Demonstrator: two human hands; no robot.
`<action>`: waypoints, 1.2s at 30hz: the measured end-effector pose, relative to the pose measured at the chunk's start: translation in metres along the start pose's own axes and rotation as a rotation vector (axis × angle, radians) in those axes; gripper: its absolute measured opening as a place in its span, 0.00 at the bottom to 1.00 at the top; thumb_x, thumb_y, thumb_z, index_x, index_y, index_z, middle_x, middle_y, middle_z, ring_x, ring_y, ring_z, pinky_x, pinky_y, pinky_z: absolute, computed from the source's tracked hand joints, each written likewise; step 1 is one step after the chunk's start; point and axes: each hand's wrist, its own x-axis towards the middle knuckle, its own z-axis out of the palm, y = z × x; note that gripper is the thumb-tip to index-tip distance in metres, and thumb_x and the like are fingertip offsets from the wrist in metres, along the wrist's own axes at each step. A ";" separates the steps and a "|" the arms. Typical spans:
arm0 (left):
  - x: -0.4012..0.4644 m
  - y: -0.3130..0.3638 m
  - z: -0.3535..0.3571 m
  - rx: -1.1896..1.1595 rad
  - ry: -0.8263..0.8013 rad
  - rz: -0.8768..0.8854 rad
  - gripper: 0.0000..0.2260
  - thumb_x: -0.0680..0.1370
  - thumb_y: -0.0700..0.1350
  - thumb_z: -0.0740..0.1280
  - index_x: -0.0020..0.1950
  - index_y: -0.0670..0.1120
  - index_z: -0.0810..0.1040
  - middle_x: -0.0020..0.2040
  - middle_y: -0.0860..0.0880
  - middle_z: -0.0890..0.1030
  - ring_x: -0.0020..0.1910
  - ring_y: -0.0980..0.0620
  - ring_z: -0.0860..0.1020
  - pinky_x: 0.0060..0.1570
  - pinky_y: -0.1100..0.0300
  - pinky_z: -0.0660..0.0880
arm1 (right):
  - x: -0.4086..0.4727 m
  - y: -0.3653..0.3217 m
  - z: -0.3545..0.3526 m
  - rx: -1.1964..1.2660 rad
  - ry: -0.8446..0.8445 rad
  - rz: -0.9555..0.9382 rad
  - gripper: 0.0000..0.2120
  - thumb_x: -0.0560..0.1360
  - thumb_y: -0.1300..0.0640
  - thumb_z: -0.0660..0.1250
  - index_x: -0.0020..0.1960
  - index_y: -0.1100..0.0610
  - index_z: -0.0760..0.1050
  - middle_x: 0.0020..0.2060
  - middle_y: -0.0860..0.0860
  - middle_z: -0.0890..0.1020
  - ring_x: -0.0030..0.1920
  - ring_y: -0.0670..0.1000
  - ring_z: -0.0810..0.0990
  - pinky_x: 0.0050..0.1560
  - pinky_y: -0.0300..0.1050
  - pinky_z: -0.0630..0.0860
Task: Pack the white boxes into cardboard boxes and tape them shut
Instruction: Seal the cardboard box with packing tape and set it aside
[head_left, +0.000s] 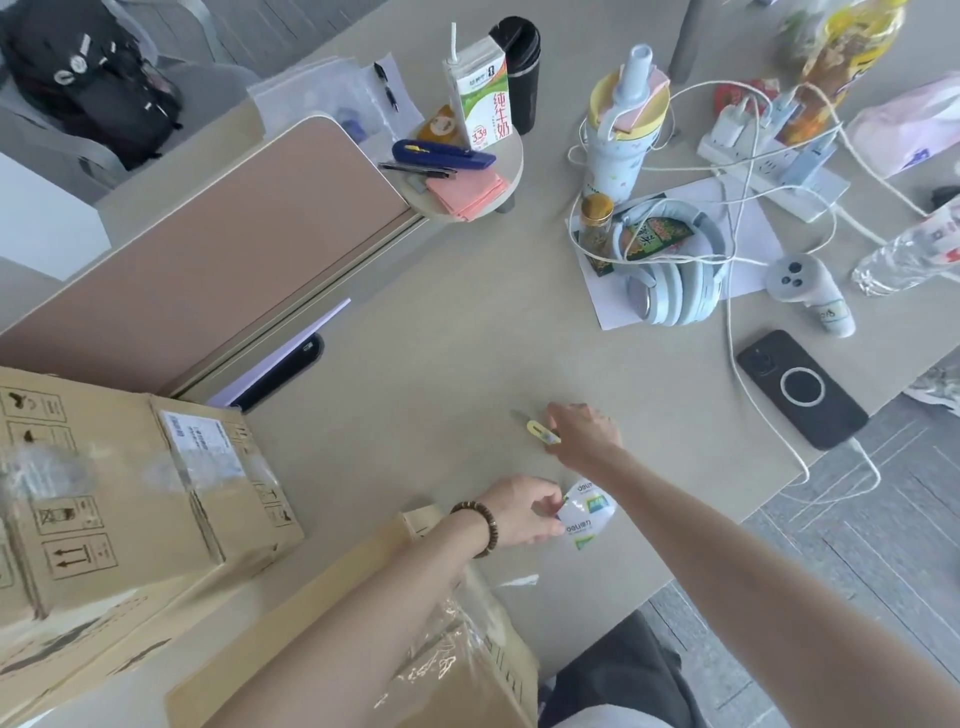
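My right hand reaches over the table and grips a small yellow utility knife whose blade points left. My left hand, with a bead bracelet on its wrist, pinches a roll of clear tape with white and green print near the table's front edge. A cardboard box covered with shiny clear tape lies under my left forearm. A larger taped cardboard box with a shipping label stands at the left. No white boxes are in view.
A black phone on a white cable lies right of my right hand. Headphones, bottles, a power strip and a milk carton crowd the far side. A pink divider panel runs along the left.
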 end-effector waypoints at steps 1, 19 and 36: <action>0.003 0.000 -0.001 -0.009 -0.004 0.008 0.08 0.76 0.41 0.71 0.41 0.49 0.74 0.45 0.45 0.85 0.31 0.54 0.80 0.39 0.65 0.77 | 0.001 0.002 0.001 0.031 -0.002 0.015 0.10 0.74 0.54 0.70 0.53 0.49 0.73 0.52 0.53 0.80 0.53 0.58 0.79 0.47 0.46 0.72; 0.033 0.017 -0.022 0.161 -0.270 0.113 0.05 0.76 0.39 0.70 0.48 0.48 0.76 0.41 0.47 0.84 0.40 0.48 0.85 0.46 0.54 0.83 | -0.147 0.027 -0.033 1.046 0.145 0.044 0.06 0.79 0.68 0.61 0.53 0.60 0.72 0.36 0.58 0.79 0.34 0.55 0.80 0.36 0.48 0.77; 0.032 0.025 -0.021 0.077 -0.287 0.041 0.04 0.78 0.35 0.70 0.49 0.41 0.77 0.58 0.33 0.80 0.43 0.42 0.83 0.52 0.45 0.81 | -0.229 0.005 0.033 0.654 0.038 -0.046 0.07 0.81 0.58 0.60 0.50 0.55 0.76 0.37 0.49 0.82 0.27 0.42 0.75 0.33 0.36 0.73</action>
